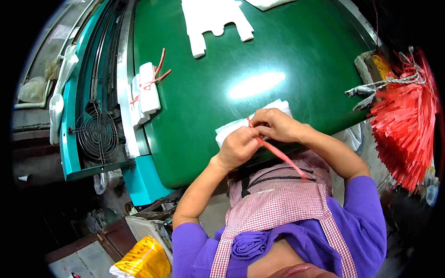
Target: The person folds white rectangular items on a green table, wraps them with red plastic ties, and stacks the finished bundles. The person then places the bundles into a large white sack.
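A folded bundle of white plastic bags (227, 131) lies at the near edge of the green table (194, 92), in front of my body. Around its middle runs a red plastic strip (283, 156), one long end trailing toward my apron. My left hand (238, 149) is closed at the bundle's near side, fingers pinched on the strip. Against it, my right hand (280, 125) rests over the bundle with its fingers curled together at the strip. The fingers hide the crossing of the strip, so I cannot tell whether a knot is there.
Tied white bundles (149, 90) with red strips lie at the table's left edge. Flat white vest-shaped bags (208, 18) lie at the far side. A thick bunch of red strips (403, 125) hangs at right. At left stands a teal frame (70, 134) with a wire fan guard (98, 132).
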`<state>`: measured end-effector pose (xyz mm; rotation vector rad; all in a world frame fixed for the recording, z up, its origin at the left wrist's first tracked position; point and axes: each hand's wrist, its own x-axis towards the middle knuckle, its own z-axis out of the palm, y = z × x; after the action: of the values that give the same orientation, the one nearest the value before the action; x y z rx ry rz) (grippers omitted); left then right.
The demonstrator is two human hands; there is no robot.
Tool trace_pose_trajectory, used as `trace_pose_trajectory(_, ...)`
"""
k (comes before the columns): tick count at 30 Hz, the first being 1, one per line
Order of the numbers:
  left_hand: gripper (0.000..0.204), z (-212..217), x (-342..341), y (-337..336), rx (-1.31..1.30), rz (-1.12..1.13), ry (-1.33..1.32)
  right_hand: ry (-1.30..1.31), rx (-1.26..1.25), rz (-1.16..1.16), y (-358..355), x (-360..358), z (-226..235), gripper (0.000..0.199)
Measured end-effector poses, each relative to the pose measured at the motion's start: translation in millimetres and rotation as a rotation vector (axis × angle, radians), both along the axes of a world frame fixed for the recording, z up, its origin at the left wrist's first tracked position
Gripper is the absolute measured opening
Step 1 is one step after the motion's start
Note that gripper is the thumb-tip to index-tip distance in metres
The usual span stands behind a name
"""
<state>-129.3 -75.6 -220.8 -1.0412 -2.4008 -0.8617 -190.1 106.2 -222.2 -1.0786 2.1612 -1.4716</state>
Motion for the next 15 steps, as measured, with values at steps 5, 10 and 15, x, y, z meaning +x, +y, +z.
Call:
trace_pose_trajectory(5, 0.009, 2.3, -54.5, -66.1, 0.290, 0.532, -0.553, 0.483, 0.005, -0.003, -0.9, 33.3, 10.6, 0.012)
trace_pose_trajectory(10, 0.011, -12.0, -62.7, -82.8, 0.295, 0.668, -0.407, 0.700, 0.431, 0.103, -18.6, 17.2, 27.9, 0.057)
trace_pose_trajectory(15, 0.017, -39.4, -54.2, -141.3, 0.453, 0.868, -0.105, 0.463, 0.426, -0.150, -69.3, -59.3, 10.4, 0.057)
